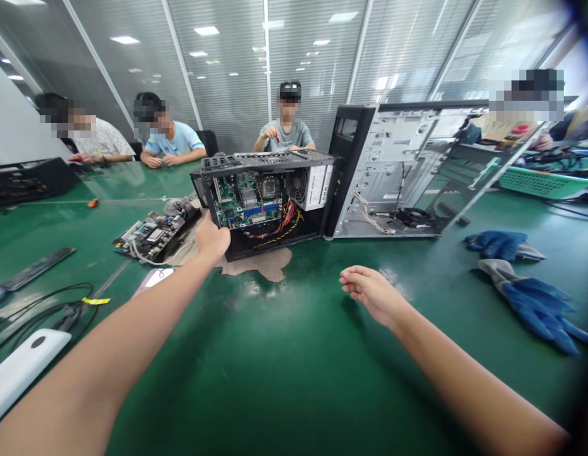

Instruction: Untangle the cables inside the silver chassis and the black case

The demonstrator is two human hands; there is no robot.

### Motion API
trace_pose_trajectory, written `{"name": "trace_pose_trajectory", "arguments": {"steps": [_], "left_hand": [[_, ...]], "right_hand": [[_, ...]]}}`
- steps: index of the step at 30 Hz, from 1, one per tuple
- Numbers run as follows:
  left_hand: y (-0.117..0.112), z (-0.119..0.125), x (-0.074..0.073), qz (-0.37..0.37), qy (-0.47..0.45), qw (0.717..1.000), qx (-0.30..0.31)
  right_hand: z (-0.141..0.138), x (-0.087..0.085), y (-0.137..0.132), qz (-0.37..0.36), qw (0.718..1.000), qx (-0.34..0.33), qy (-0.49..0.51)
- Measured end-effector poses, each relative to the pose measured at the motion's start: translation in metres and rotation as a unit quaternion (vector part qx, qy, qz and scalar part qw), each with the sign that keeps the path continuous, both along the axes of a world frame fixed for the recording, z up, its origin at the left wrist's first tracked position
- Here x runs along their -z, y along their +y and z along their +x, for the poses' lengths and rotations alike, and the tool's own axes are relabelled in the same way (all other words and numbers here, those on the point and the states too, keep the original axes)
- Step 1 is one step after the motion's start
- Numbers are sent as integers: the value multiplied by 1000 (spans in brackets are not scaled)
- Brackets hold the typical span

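Observation:
My left hand (212,239) grips the near left edge of a small black computer case (294,237), its fingers partly hidden behind the edge. The case's open side faces me. Inside it are a green motherboard (246,197), a power supply (315,187) with a fan grille, and red, yellow and black cables (288,218). My right hand (369,290) hovers over the green table, apart from everything, its fingers loosely curled together and nothing visible in them. A larger computer case (353,164) stands open directly to the right of the small one, with a black fan (414,217) at its bottom.
Removed boards and parts (156,234) lie left of the small case, on brown cardboard (262,263). Blue gloves (531,297) and a green basket (543,182) are at right. A white power bank-like device (28,367) and black cables (61,316) lie at left. Several people sit around the table.

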State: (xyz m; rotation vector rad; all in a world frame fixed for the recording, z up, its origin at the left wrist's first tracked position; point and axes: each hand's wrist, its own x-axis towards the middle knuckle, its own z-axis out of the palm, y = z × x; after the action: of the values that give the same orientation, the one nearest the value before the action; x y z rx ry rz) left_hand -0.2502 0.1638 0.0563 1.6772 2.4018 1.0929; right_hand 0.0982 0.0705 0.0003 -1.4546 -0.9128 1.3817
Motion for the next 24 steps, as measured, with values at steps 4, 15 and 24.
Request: {"name": "trace_pose_trajectory", "arguments": {"steps": [4,15,24], "left_hand": [[-15,-2,-7,1,35,999,-1],[-99,-27,-10,-42,31,998,-34],[-178,-35,-6,-72,-16,996,-50]], "right_hand": [[0,5,0,12,1000,-23,-4],[-6,22,11,187,955,46,-227],[-9,32,-14,361,866,27,-344]]}}
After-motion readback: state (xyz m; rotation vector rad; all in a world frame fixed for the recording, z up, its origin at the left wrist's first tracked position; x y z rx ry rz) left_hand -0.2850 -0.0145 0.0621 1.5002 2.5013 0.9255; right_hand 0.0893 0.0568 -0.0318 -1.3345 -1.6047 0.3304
